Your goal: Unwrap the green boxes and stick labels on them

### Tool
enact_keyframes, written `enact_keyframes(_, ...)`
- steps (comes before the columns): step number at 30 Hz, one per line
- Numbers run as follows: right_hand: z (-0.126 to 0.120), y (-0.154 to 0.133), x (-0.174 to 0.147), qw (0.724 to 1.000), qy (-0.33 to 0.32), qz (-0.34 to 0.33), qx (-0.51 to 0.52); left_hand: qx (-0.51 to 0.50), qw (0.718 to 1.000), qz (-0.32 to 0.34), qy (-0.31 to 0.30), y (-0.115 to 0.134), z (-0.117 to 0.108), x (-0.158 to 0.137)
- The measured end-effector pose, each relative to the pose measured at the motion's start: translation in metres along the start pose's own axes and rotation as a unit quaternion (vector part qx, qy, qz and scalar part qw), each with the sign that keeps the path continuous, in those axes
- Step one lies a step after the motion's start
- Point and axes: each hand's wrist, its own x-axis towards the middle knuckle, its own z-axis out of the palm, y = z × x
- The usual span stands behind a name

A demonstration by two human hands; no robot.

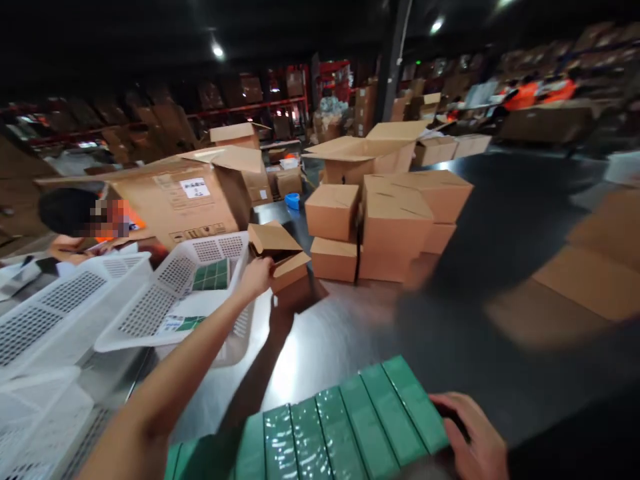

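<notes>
My left hand (255,277) reaches forward and grips a flap of a small open cardboard box (283,257) standing on the shiny metal table (380,320). My right hand (473,437) rests at the right end of a row of several green shrink-wrapped packs (345,420) near the table's front edge, fingers curled against the last pack. The small box stands right beside a tilted white plastic basket (165,300) that holds more green packs (213,275).
Closed cardboard boxes (395,220) are stacked mid-table, with open cartons behind. A big labelled carton (185,200) lies at the left, a person in orange (85,217) beside it. More white baskets (55,300) stand far left. A blue tape roll (293,200) lies farther back.
</notes>
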Motion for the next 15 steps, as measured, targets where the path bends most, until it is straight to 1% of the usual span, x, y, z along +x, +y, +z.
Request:
enact_keyframes(2, 0.0, -0.011, 0.002, 1.0, -0.002, 0.021, 0.009, 0.0, 1.0, -0.005, 0.015, 0.007, 0.002, -0.009)
enact_keyframes(4, 0.001, -0.017, 0.001, 0.999, -0.008, 0.03, 0.018, -0.006, 0.999, 0.002, 0.048, 0.014, -0.001, -0.027)
enact_keyframes(7, 0.003, -0.017, -0.006, 0.998, 0.003, 0.037, 0.041, -0.022, 0.991, -0.001, 0.133, 0.029, -0.014, -0.06)
enact_keyframes(9, 0.005, -0.016, -0.01, 0.996, 0.037, 0.052, 0.06, -0.032, 0.981, -0.018, 0.192, 0.047, -0.026, -0.081)
enact_keyframes(11, 0.005, -0.023, -0.009, 0.993, 0.082, 0.062, 0.066, -0.047, 0.97, -0.012, 0.24, 0.076, -0.036, -0.102)
enact_keyframes(12, 0.004, -0.03, -0.006, 0.991, 0.104, 0.054, 0.066, -0.058, 0.964, 0.005, 0.26, 0.095, -0.039, -0.113)
enact_keyframes(14, 0.001, -0.05, 0.003, 0.987, 0.139, 0.035, 0.072, -0.098, 0.935, 0.151, 0.307, 0.14, -0.04, -0.136)
enact_keyframes(15, -0.002, -0.061, 0.008, 0.986, 0.144, 0.035, 0.079, -0.119, 0.917, 0.222, 0.308, 0.165, -0.038, -0.147)
